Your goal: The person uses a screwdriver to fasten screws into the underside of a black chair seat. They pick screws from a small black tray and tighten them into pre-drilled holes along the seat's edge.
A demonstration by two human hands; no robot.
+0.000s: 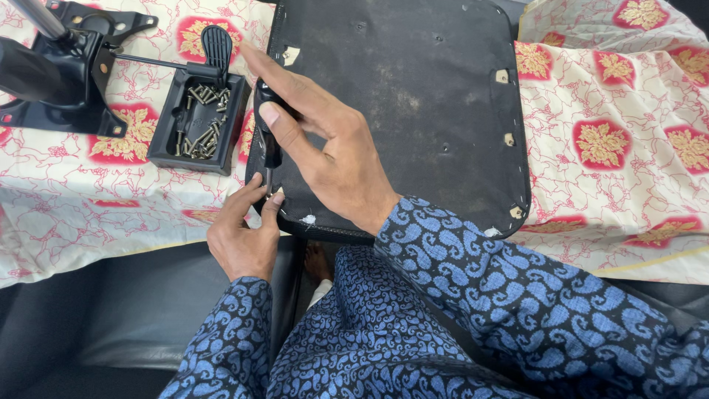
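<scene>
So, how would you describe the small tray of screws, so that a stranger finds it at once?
Start at the big black seat panel on the flowered cloth. Just to its left lies a small black rectangular tray. It alone holds loose metal screws; the black metal bracket further left holds none.

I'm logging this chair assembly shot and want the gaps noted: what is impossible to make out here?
Head view only:
- Black plastic part at the seat board's edge: mostly covered by the right hand, so its shape is unclear.
- Left hand fingertips: what they pinch is too small to tell.
- Black metal chair mechanism: cut off by the top-left edge.
- Black seat board: near edge hidden by the patterned blue sleeve.
- Screws in the black tray: too small to count.
</scene>
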